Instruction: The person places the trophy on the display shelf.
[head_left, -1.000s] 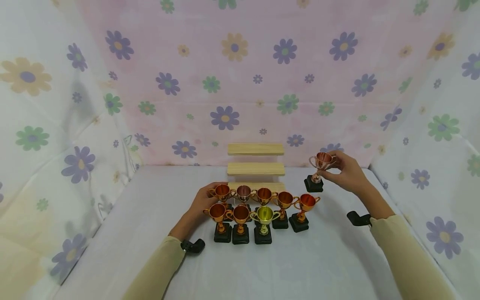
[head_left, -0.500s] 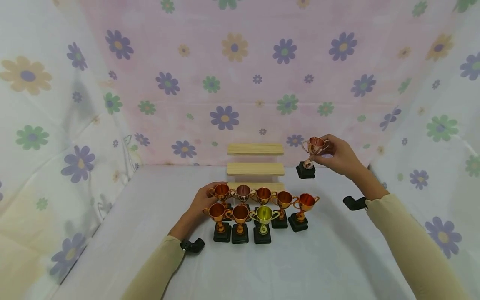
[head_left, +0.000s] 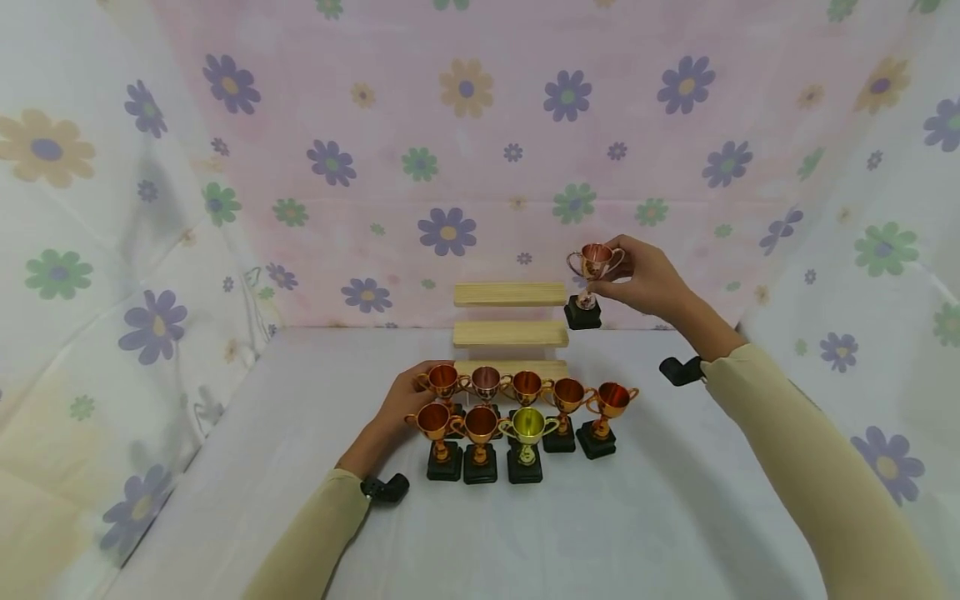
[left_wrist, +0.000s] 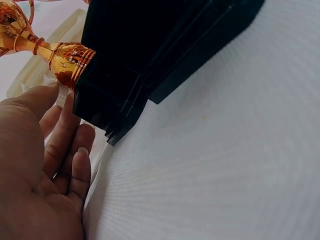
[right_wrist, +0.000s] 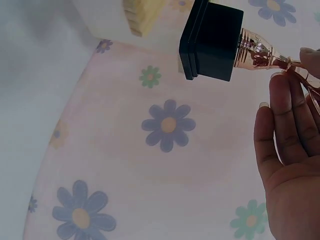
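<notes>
**Rose-gold trophy (head_left: 596, 263) up at top plank (head_left: 510, 295), in hand, not landed**

Head view: pinches rose-gold trophy with right hand (head_left: 647, 279). Up and left versus half a second ago, more so versus a second ago; now just off top plank's right end, base slightly tipped left. Cannot tell depth against that plank. Means: mid-carry, above the surface (head_left: 615, 533), nearer the planks, not resting on top plank, middle plank (head_left: 510, 335) or bottom plank (head_left: 510, 367). No visible rearrangement among the other eight on the surface: five in back row just in front of bottom plank's near edge, rightmost trophy (head_left: 612, 402) turned askew; three in front row, closer to the surface's near edge, with yellow-gold trophy (head_left: 528, 426) at right end. Same spot for left hand (head_left: 403, 400): beside left-end trophy (head_left: 443, 382) of back row.

Left wrist view: shows thumb and loosely bent fingers right by a gold stem (left_wrist: 70, 62) and black base (left_wrist: 107, 92). Cannot tell whether gripping or only resting there.

Right wrist view: shows thumb and fingertips closed on rose-gold trophy at thin part of stem, dark base (right_wrist: 215, 42) hanging free. Gap visible between dark base and a plank end (right_wrist: 141, 17); cannot tell which plank.
</notes>
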